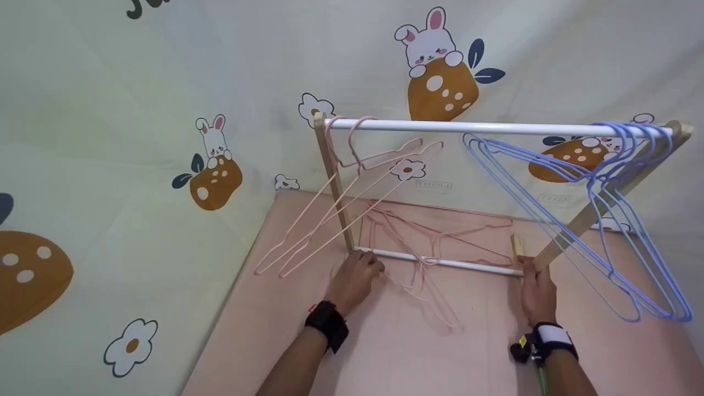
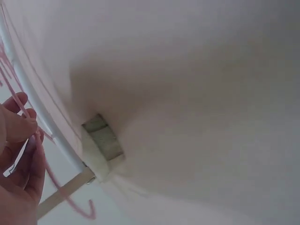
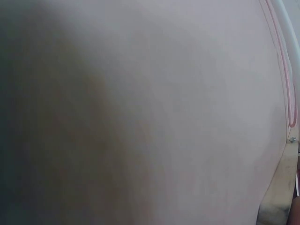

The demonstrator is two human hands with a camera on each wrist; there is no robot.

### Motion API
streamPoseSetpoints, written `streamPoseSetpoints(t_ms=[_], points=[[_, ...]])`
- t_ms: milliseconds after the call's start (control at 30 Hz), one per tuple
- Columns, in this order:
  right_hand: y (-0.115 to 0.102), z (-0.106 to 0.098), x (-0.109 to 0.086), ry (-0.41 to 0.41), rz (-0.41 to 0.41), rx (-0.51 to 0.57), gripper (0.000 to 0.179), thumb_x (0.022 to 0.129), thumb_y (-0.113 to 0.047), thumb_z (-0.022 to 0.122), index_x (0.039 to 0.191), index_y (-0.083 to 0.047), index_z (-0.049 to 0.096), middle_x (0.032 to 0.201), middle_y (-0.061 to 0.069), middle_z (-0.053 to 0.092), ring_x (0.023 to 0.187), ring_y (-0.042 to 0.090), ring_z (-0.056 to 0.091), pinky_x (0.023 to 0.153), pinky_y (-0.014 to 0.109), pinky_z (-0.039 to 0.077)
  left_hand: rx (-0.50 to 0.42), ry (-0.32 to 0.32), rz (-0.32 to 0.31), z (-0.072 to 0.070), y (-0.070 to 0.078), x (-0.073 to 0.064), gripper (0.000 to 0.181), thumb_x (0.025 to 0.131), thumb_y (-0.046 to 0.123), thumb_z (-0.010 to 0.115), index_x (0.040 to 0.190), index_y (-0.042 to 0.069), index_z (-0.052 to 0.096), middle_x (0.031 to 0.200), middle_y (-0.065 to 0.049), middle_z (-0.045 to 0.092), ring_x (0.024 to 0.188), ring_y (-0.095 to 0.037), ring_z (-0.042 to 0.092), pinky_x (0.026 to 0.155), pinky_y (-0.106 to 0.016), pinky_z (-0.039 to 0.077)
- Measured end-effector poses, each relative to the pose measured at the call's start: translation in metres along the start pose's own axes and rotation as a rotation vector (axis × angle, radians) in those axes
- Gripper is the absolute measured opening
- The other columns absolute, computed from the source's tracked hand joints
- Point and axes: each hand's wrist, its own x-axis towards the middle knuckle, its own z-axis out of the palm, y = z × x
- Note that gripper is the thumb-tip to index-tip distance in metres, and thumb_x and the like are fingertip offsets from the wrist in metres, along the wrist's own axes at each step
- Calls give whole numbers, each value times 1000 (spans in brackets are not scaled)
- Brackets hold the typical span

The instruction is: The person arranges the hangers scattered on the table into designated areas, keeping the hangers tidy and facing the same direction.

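Observation:
My left hand (image 1: 356,281) is at the left end of the rack's white lower bar (image 1: 473,266). In the left wrist view its fingers pinch the thin neck of a pink hanger (image 2: 57,185), whose hook curls below the hand. The same pink hanger (image 1: 440,311) slants across the lower bar in the head view. At the rack's right side, my right hand (image 1: 539,297) grips the wooden base (image 1: 518,246) near the foot of the slanted wooden leg (image 1: 583,223). Only a sliver of that hand shows in the right wrist view, beside the wood (image 3: 280,185).
Two pink hangers (image 1: 322,223) hang at the left of the white top rail (image 1: 467,127). Several blue hangers (image 1: 555,220) hang at its right end. More pink hangers (image 1: 456,242) lie behind the lower bar on the pink surface (image 1: 429,363). A patterned sheet (image 1: 264,71) stands behind.

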Motion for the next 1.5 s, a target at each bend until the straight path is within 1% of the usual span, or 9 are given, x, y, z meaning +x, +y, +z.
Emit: streamPoseSetpoints(t_ms=[333, 533, 700, 767, 867, 967, 1033, 1267, 1500], points=[[4, 1, 1, -5, 7, -4, 63, 119, -55, 29, 155, -8, 50, 169, 20, 45, 161, 43, 32, 126, 66, 27, -24, 155, -110, 4, 13, -12, 7, 101, 9, 76, 108, 10, 79, 106, -5, 71, 100, -21, 70, 85, -33, 60], [0, -1, 1, -1, -10, 0, 63, 119, -56, 30, 154, -7, 50, 167, 23, 46, 159, 45, 34, 124, 68, 29, -267, 175, -367, 6, 35, -22, 16, 101, 17, 77, 91, 6, 72, 75, 0, 66, 63, -13, 62, 56, -30, 51], [3, 0, 2, 10, -5, 7, 64, 118, -57, 32, 154, -7, 51, 167, 21, 47, 158, 42, 35, 125, 65, 28, -417, 139, -598, 13, 45, -18, 21, 99, 23, 77, 88, 6, 73, 71, 4, 63, 64, -15, 62, 58, -39, 52], [4, 1, 1, 9, -3, -1, 64, 118, -56, 32, 153, -7, 52, 166, 22, 48, 157, 43, 38, 124, 64, 30, -559, 100, -684, 15, 46, -14, 23, 101, 24, 75, 98, 1, 75, 70, 4, 67, 65, -14, 64, 62, -38, 54], [5, 2, 1, 4, -2, -8, 64, 118, -56, 31, 153, -7, 52, 166, 24, 47, 154, 44, 40, 121, 63, 32, -948, 50, -821, 15, 48, -8, 31, 106, 19, 67, 118, -10, 69, 76, -3, 75, 65, -13, 68, 64, -31, 54], [4, 2, 2, 8, 2, 3, 65, 118, -58, 31, 154, -9, 53, 165, 20, 50, 153, 40, 41, 119, 61, 33, -1311, 47, -952, 13, 50, 0, 31, 112, 15, 59, 119, -14, 68, 82, -13, 78, 61, -12, 65, 59, -23, 48], [4, 2, 3, 11, 3, 14, 66, 118, -59, 31, 155, -9, 52, 165, 18, 51, 153, 38, 41, 119, 61, 32, -1437, 78, -1002, 12, 50, 4, 30, 114, 15, 56, 112, -11, 72, 84, -13, 78, 62, -10, 62, 56, -22, 44], [5, 5, 4, 20, -9, 13, 64, 118, -56, 31, 154, -7, 52, 165, 19, 51, 152, 39, 43, 119, 61, 34, -1592, 209, -1012, 6, 52, 11, 15, 116, 11, 53, 111, -2, 60, 88, -5, 74, 66, -6, 63, 62, -21, 46], [5, 3, 6, 16, 4, 21, 63, 118, -55, 31, 154, -8, 52, 166, 21, 49, 151, 40, 42, 121, 63, 32, -1452, 238, -871, -5, 49, 13, 26, 120, 12, 42, 107, -1, 61, 82, -7, 72, 66, -8, 62, 62, -22, 50]])
